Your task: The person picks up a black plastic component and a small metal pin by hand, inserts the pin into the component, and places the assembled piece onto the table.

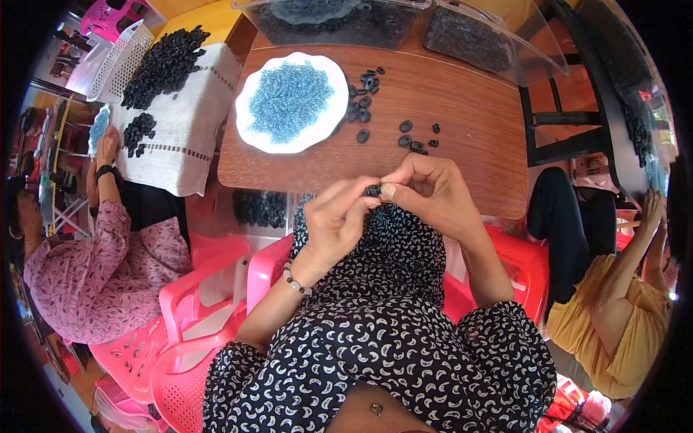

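Over the front edge of the table, a small black plastic part [372, 190] sits between the fingertips of my left hand [336, 222], which is closed on it. My right hand [433, 193] pinches thumb against forefinger right at the part's other end; anything between those tips is hidden. Beyond my left hand stands a white scalloped plate [243, 130] heaped with small clear-blue pieces [289, 99]. Several loose black oval parts with holes [363, 135] lie to the right of the plate. More of them, some smaller, lie just past my right hand [406, 141].
Clear plastic bins [328, 29] of dark parts line the table's [476, 166] far edge. At left, a person in pink [101, 267] sits by a cloth-covered table [170, 137] with a black heap [162, 65]. A person in yellow [613, 325] works at right. Pink chairs [209, 289] stand close by.
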The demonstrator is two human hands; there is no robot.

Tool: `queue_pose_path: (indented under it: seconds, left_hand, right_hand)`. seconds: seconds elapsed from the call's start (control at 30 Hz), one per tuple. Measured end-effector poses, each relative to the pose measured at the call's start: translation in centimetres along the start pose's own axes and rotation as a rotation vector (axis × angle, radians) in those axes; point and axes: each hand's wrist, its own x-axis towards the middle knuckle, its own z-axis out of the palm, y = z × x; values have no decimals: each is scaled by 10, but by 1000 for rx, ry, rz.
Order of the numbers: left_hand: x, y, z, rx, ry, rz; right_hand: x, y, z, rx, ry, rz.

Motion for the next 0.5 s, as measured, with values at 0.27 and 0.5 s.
queue_pose_path:
  seconds: [0.27,0.5]
  left_hand:
    - [-5,-5,-1,95,24,144]
    - [-6,-8,0,112,26,145]
  right_hand:
    - [-11,3,11,-204,54,-63]
    - [-14,10,15,-235,99,-62]
